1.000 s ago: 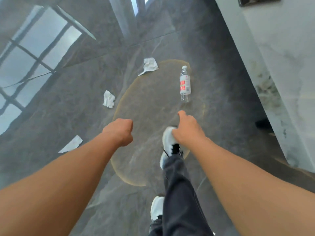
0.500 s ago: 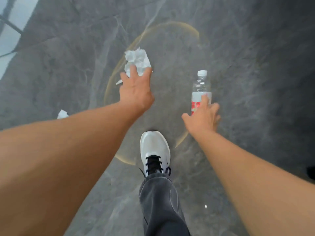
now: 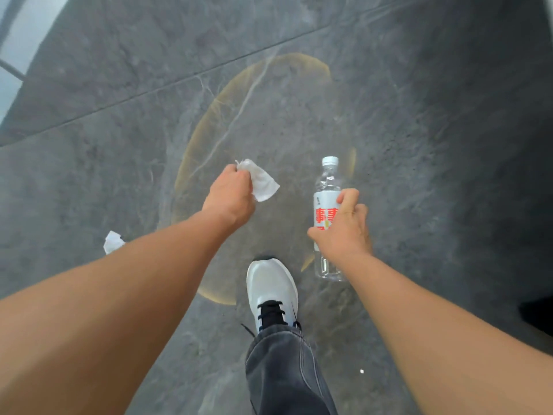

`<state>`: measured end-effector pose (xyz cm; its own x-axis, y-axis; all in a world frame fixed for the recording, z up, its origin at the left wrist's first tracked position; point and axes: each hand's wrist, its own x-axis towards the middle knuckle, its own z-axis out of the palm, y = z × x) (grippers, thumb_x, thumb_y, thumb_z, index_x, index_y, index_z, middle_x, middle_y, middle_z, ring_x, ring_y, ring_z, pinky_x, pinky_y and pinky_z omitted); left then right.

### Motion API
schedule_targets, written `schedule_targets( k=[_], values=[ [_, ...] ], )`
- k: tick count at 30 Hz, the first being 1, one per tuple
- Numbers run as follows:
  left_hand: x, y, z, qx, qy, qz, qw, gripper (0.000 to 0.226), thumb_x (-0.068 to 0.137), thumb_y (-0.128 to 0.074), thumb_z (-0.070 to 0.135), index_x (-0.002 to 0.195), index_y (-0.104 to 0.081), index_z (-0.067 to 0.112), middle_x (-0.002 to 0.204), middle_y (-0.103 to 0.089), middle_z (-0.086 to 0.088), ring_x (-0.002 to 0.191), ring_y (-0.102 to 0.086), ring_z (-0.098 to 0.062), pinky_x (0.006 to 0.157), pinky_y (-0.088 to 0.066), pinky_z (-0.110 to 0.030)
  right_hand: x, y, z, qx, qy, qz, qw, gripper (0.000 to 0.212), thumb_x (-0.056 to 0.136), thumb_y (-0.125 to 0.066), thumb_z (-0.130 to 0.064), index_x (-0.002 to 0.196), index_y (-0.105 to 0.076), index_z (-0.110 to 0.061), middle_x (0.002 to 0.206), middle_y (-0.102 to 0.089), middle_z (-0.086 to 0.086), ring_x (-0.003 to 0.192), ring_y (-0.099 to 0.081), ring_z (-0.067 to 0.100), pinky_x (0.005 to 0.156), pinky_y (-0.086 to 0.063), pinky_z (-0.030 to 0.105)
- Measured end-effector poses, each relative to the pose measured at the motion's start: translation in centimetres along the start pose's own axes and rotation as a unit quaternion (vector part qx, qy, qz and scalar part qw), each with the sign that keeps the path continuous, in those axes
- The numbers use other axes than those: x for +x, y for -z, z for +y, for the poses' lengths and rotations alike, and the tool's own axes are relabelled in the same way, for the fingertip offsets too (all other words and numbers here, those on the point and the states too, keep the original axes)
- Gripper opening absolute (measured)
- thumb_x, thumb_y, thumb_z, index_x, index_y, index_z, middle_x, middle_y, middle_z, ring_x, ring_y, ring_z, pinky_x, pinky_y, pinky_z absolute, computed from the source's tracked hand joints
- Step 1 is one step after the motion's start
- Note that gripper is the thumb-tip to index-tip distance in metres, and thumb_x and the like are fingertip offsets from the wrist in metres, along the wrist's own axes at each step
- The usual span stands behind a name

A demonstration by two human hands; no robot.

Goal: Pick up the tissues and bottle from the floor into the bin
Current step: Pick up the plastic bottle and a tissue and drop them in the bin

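Left hand point(image 3: 230, 199): I saw it clenched on a tissue point(image 3: 263, 182).
Right hand point(image 3: 344, 232): wrapped around the bottle point(image 3: 326, 211), cap pointing away.
Loose tissue point(image 3: 113, 241): on the floor point(image 3: 434, 145), left of my left forearm (nearer arm).

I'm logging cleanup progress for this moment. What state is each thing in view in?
Left hand: closed on a crumpled tissue, held off the floor.
Right hand: wrapped around the bottle.
Bottle: capped, clear, looks near empty, held roughly upright.
Second tissue: crumpled, lying on the floor, partly hidden by the left forearm.
Bin: not in view.
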<state>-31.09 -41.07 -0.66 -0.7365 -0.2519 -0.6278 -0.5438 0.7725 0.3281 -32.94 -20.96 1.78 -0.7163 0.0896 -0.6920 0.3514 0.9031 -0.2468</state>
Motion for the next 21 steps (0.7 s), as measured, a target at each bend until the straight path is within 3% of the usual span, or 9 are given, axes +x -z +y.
schedule_targets(
  k=[6,9,13,21],
  values=[
    [-9.9,2.0,2.5,0.01,-0.015,0.0,1.0,0.023,0.08,-0.049,0.012,0.097,-0.063,0.007,0.109,-0.053,-0.013,0.096,-0.056,-0.036,0.084,-0.051,-0.044,-7.8,2.8,-1.4,0.019,0.052,0.017,0.998,0.064,0.067,-0.075,-0.024,0.105,-0.024,-0.03,0.112,-0.042,0.008,0.094,-0.056,0.038,0.078,-0.052,0.046],
    [-16.6,1.9,3.2,0.012,-0.025,0.017,0.999,0.021,0.078,-0.048,0.011,0.092,-0.064,0.009,0.102,-0.054,-0.012,0.086,-0.056,-0.033,0.078,-0.049,-0.038,-13.2,4.1,0.7,0.014,0.08,0.032,0.996,0.067,0.067,-0.076,-0.028,0.109,-0.025,-0.029,0.113,-0.042,0.007,0.096,-0.055,0.037,0.078,-0.051,0.046],
    [-27.7,0.1,3.7,0.032,-0.055,0.031,0.997,0.021,0.078,-0.046,0.012,0.09,-0.064,0.012,0.099,-0.053,-0.008,0.088,-0.058,-0.034,0.076,-0.048,-0.037,-22.4,5.8,6.9,0.021,0.099,0.061,0.993,0.067,0.065,-0.074,-0.031,0.111,-0.025,-0.029,0.108,-0.041,0.006,0.092,-0.054,0.037,0.08,-0.051,0.048],
    [-48.4,-7.0,7.0,0.098,-0.087,-0.048,0.99,0.025,0.075,-0.046,0.014,0.091,-0.065,0.016,0.106,-0.057,-0.01,0.094,-0.059,-0.033,0.083,-0.05,-0.039,-40.5,6.4,24.3,0.081,0.026,0.028,0.996,0.062,0.063,-0.075,-0.032,0.102,-0.026,-0.032,0.102,-0.045,0.007,0.084,-0.054,0.033,0.076,-0.049,0.041]
  ],
)
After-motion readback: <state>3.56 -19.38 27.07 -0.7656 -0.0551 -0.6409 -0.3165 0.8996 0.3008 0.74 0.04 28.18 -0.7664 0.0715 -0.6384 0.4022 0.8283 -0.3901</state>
